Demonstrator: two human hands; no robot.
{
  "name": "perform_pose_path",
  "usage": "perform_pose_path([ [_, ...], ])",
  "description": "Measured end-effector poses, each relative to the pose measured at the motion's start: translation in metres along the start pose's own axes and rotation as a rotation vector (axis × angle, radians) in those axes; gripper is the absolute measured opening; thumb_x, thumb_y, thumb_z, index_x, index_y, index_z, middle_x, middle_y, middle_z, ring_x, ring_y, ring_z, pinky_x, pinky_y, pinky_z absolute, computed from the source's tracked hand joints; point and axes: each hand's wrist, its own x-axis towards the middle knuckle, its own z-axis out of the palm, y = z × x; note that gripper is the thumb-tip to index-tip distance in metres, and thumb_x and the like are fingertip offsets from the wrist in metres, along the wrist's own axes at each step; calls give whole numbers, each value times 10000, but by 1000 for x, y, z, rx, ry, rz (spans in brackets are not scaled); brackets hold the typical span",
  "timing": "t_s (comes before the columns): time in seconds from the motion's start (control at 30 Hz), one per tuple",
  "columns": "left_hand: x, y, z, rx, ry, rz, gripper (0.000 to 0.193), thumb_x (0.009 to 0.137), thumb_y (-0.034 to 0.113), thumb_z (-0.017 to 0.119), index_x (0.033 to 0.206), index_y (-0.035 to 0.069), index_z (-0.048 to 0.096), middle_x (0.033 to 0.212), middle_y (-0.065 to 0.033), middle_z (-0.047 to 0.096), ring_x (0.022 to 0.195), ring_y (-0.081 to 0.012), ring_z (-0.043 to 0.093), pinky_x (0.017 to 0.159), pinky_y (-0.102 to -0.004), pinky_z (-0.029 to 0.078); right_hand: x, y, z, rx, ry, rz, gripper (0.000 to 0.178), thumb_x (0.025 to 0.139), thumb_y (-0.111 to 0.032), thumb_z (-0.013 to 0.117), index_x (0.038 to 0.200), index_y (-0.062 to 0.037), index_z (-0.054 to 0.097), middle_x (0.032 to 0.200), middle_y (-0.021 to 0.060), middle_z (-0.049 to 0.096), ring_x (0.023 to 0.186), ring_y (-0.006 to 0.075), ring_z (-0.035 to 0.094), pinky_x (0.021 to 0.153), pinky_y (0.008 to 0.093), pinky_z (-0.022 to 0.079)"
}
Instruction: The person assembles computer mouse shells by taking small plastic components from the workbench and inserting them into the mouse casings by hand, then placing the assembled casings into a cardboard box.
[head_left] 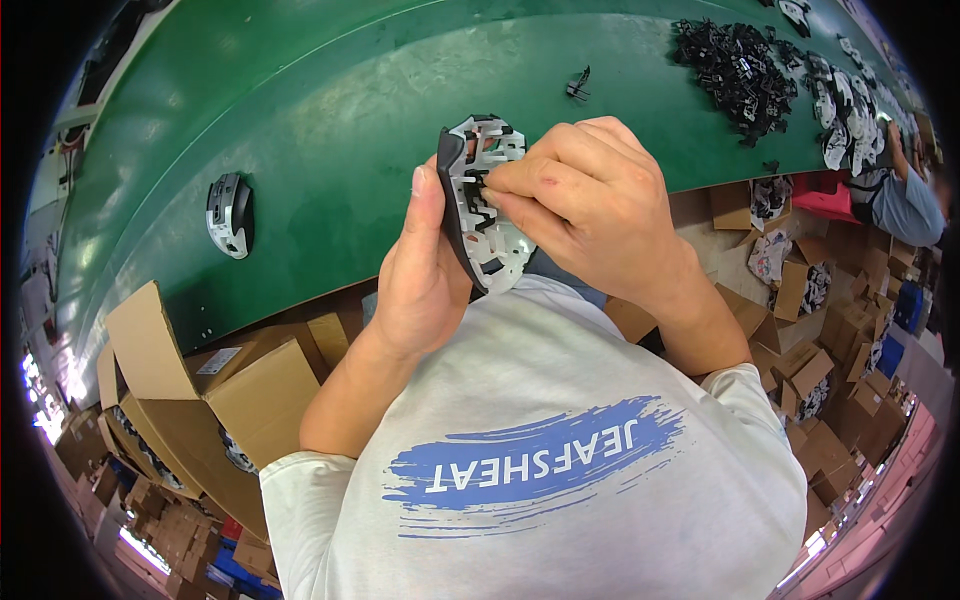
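Observation:
My left hand (415,265) is wrapped round a black and white computer mouse shell (508,255), holding it upright with its ribbed white inside showing. Thumb and forefinger of my right hand (595,205) pinch at a small black plastic part (480,195) set inside the shell; the fingertips partly cover it. On the green table to the left rests another mouse shell (231,215), black and white. A single small black part (578,85) lies on the table beyond my right hand.
A heap of small black parts (735,75) and a row of white shells (845,105) lie at the far right of the green table (330,170). Open cardboard boxes (150,340) stand below its near edge on both sides. Another person (905,205) is at the right.

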Motion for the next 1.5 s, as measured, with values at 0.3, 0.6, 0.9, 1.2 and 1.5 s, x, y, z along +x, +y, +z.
perform_pose_path([
  [0.3, 1, 2, -10, -34, -61, -48, 642, 1178, 536, 239, 1593, 107, 476, 1521, -94, 601, 1394, -228, 594, 1168, -412, 495, -11, -5, -11, -48, -93, 0, 269, 849, -203, 858, 1107, -134, 826, 919, -12, 687, 857, 202, 660, 997, 401, 498],
  [0.6, 7, 0, -11, -247, -159, -71, 669, 1170, 561, 216, 1578, 108, 490, 1478, -108, 629, 1327, -245, 647, 1091, -426, 565, -9, 2, -4, 730, -85, 490, 593, 973, -132, 752, 1530, -36, 576, 1323, 100, 598, 1130, 207, 632, 1056, 366, 502],
  [0.9, 3, 0, -8, 368, 118, 61, 580, 956, 7, 547, 1532, 29, 484, 1312, -66, 667, 1122, -122, 656, 872, -309, 574, -8, 4, 18, 741, 56, 532, 471, 959, -80, 753, 1424, -53, 685, 1277, 90, 638, 1046, 136, 613, 883, 284, 544],
  [1.2, 14, -17, -30, 596, 206, 300, 457, 981, 9, 525, 1437, -17, 523, 1186, -82, 693, 984, -114, 654, 823, -296, 573, -15, -8, 35, 476, -14, 426, 750, 884, -24, 729, 1596, -91, 500, 1297, 135, 662, 998, 227, 665, 862, 344, 573],
  [1.5, 12, -18, -28, 815, 204, 378, 469, 1003, 22, 520, 1467, -30, 471, 1175, -164, 721, 1018, -208, 713, 886, -353, 582, -30, -9, 61, 450, 97, 461, 778, 875, 5, 707, 1606, -34, 443, 1465, 179, 621, 1129, 258, 678, 940, 363, 566],
])
